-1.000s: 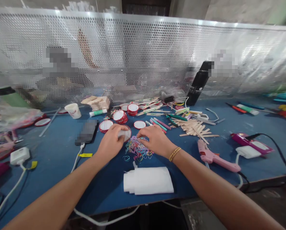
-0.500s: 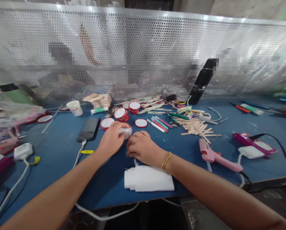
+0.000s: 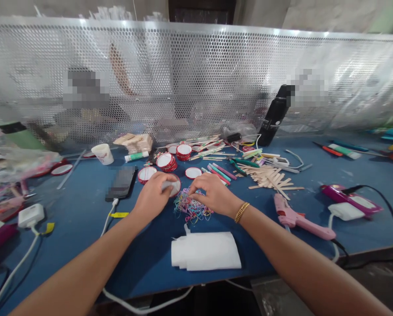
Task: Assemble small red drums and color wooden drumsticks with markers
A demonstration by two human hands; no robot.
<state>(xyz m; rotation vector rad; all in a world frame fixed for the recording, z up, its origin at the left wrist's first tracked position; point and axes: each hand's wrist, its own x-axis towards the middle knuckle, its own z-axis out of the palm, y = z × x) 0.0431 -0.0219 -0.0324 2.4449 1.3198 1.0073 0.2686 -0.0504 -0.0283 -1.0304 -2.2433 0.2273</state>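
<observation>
My left hand (image 3: 155,195) is closed, thumb and fingers pinching a small whitish bundle (image 3: 166,186), mostly covered by the fingers. Just behind it lies a round red-rimmed disc (image 3: 176,188), partly hidden. Over a loose pile of thin, coloured elastic bands (image 3: 192,208), my right hand (image 3: 212,193) has its thumb and fingertips pressed together; whatever is between them is too small to make out. A gold bracelet circles the right wrist. Closer to me, a folded white cloth (image 3: 206,251) rests on the blue table (image 3: 143,259).
Stacked red-rimmed discs (image 3: 166,161), felt pens (image 3: 221,173) and wooden sticks (image 3: 268,175) lie beyond my hands. A phone (image 3: 121,183) is at left, a pink glue gun (image 3: 301,219) at right. Behind stands a perforated metal screen (image 3: 212,79), with a black bottle (image 3: 275,116) before it.
My right hand has lifted and shifted slightly right, its fingers drawing into a pinch, which uncovers the coloured bands. The left hand keeps its grip, nearly in place.
</observation>
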